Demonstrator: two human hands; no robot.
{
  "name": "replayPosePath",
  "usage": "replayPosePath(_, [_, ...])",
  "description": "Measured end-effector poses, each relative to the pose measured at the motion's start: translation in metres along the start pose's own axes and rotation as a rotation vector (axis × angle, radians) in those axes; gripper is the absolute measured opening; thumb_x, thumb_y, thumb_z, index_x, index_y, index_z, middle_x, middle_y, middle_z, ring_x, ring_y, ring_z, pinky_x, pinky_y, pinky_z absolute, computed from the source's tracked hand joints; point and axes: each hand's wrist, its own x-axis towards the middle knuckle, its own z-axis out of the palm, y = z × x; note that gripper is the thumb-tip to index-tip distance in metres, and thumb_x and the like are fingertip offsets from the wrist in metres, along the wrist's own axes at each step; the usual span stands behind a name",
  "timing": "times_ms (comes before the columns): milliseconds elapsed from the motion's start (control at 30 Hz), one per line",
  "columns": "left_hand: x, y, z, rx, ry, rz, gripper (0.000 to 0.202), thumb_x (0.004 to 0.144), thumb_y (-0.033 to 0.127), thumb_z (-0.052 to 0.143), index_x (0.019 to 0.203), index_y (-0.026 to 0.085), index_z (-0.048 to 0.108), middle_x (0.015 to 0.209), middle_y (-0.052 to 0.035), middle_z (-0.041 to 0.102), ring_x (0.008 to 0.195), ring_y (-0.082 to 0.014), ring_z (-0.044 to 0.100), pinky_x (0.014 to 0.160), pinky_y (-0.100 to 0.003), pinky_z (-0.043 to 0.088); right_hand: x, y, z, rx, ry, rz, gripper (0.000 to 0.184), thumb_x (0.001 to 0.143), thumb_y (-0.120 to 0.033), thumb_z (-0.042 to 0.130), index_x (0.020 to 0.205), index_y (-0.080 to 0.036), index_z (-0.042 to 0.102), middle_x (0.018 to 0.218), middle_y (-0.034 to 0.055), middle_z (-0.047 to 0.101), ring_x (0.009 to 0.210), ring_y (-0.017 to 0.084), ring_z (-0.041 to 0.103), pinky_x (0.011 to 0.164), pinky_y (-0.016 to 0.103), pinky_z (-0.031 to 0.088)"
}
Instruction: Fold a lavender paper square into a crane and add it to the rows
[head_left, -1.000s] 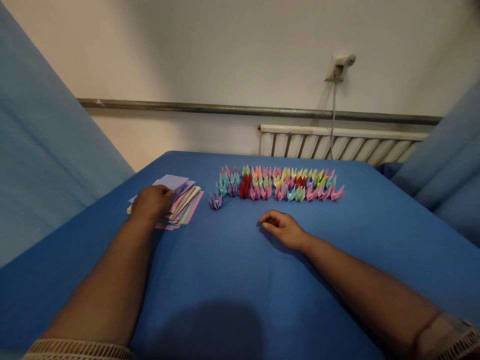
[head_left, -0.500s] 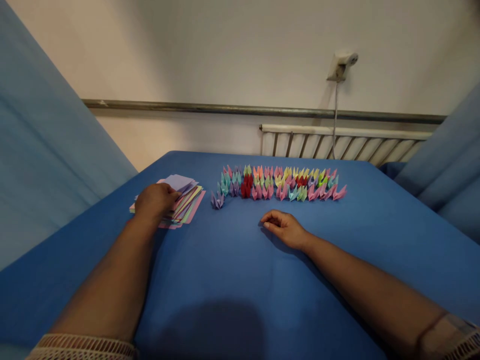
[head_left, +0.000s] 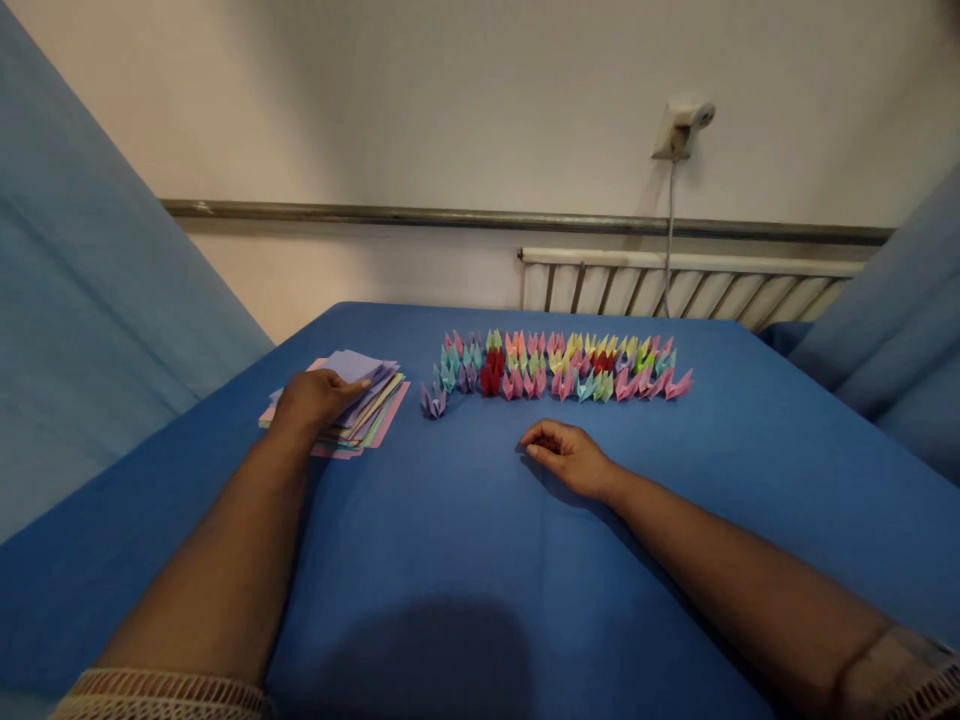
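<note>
At the left, a stack of coloured paper sheets (head_left: 386, 415) lies slightly fanned out, pink, yellow and green edges showing. My left hand (head_left: 311, 400) rests over it, its thumb laid across the purple paper (head_left: 360, 362) on top; the other fingers are mostly hidden, closed on that paper. Several folded paper cranes (head_left: 536, 383) stand in rows beyond the middle, in pink, red, yellow, green, blue and purple. A purple crane (head_left: 433, 402) sits at their near left corner. My right hand (head_left: 566, 455) lies on the table in front of the rows, fingers loosely curled, holding nothing visible.
A blue cloth covers the table (head_left: 465, 520). Blue curtains (head_left: 97, 250) hang on both sides. Behind it are a wall with a metal rail (head_left: 412, 215), a radiator (head_left: 697, 265) and a socket (head_left: 673, 135) with a hanging cord.
My left thumb has stretched out to the right over the top paper. More purple paper shows beneath it, shifted towards me. My right hand has stayed in place.
</note>
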Motion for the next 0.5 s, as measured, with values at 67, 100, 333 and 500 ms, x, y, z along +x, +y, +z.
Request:
replayPosePath(67, [-0.003, -0.001, -0.002, -0.053, -0.003, 0.007, 0.041, 0.079, 0.056, 0.058, 0.064, 0.017, 0.056, 0.054, -0.0008, 0.054, 0.058, -0.0168, 0.052, 0.054, -0.028, 0.033, 0.0, 0.001, 0.0, -0.005, 0.004, -0.003, 0.013, 0.082, -0.03, 0.059, 0.09, -0.02, 0.062, 0.085, 0.0019, 0.063, 0.078, 0.015, 0.06, 0.075, 0.029, 0.048])
replayPosePath(100, [-0.004, -0.001, -0.002, -0.062, -0.006, 0.006, 0.042, 0.08, 0.055, 0.057, 0.062, 0.017, 0.055, 0.052, 0.0001, 0.052, 0.056, -0.016, 0.051, 0.053, -0.027, 0.032, 0.0, 0.001, 0.001, -0.007, 0.005, -0.005, 0.013, 0.082, -0.03, 0.059, 0.089, -0.02, 0.062, 0.085, 0.002, 0.064, 0.078, 0.015, 0.06, 0.075, 0.029, 0.048])
replayPosePath(333, [-0.008, 0.004, 0.0, -0.19, 0.15, 0.041, 0.028, 0.078, 0.037, 0.066, 0.063, 0.015, 0.056, 0.05, 0.0035, 0.047, 0.054, -0.0137, 0.046, 0.052, -0.025, 0.03, 0.001, 0.001, 0.001, -0.012, 0.005, -0.012, 0.012, 0.082, -0.028, 0.059, 0.09, -0.02, 0.062, 0.086, 0.0024, 0.063, 0.078, 0.014, 0.06, 0.074, 0.03, 0.048])
replayPosePath(500, [-0.03, 0.029, -0.006, -0.445, 0.672, 0.175, 0.017, 0.086, 0.023, 0.057, 0.098, 0.012, 0.055, 0.084, 0.0005, 0.056, 0.078, -0.0113, 0.053, 0.072, -0.022, 0.041, 0.002, -0.002, 0.001, 0.017, 0.017, 0.004, 0.014, 0.08, -0.03, 0.061, 0.089, -0.019, 0.063, 0.084, 0.0021, 0.064, 0.076, 0.014, 0.059, 0.075, 0.031, 0.047])
